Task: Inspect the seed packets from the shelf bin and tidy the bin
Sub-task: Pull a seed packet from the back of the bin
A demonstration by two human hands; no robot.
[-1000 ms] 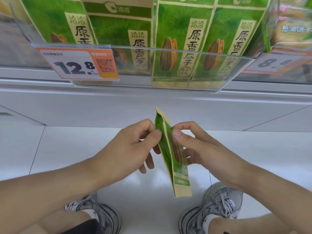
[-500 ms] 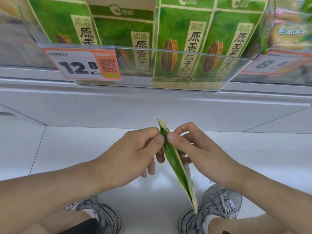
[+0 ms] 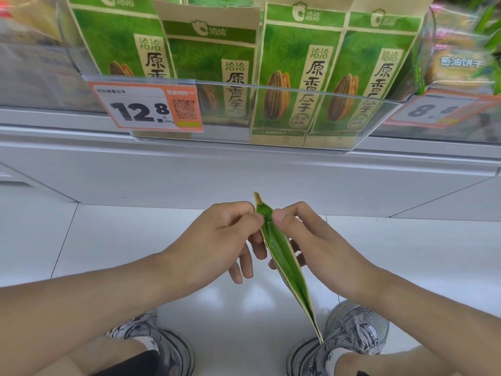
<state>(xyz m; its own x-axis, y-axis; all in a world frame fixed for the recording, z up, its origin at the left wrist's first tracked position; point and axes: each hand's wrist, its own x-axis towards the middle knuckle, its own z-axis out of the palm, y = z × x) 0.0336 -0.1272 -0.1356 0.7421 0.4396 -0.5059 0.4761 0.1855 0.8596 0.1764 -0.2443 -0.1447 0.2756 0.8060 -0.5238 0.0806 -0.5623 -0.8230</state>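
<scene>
A green and tan seed packet [image 3: 284,261] hangs edge-on between my hands, its narrow side fold facing me and its lower end pointing down to the right. My left hand [image 3: 217,245] pinches its upper part from the left with thumb and forefinger. My right hand [image 3: 317,240] pinches the same spot from the right. Above, a clear plastic shelf bin [image 3: 298,143] holds several upright green seed packets [image 3: 295,77] printed with sunflower seeds.
An orange and white price tag reading 12.8 [image 3: 147,108] is clipped to the bin's front left. A second bin with other snack packs [image 3: 461,63] stands to the right. Below are the grey shelf base [image 3: 244,175], white floor tiles and my two grey shoes [image 3: 352,337].
The packet has turned from showing part of its printed face to fully edge-on, and its lower end has swung down toward my right shoe. Both hands keep their pinch.
</scene>
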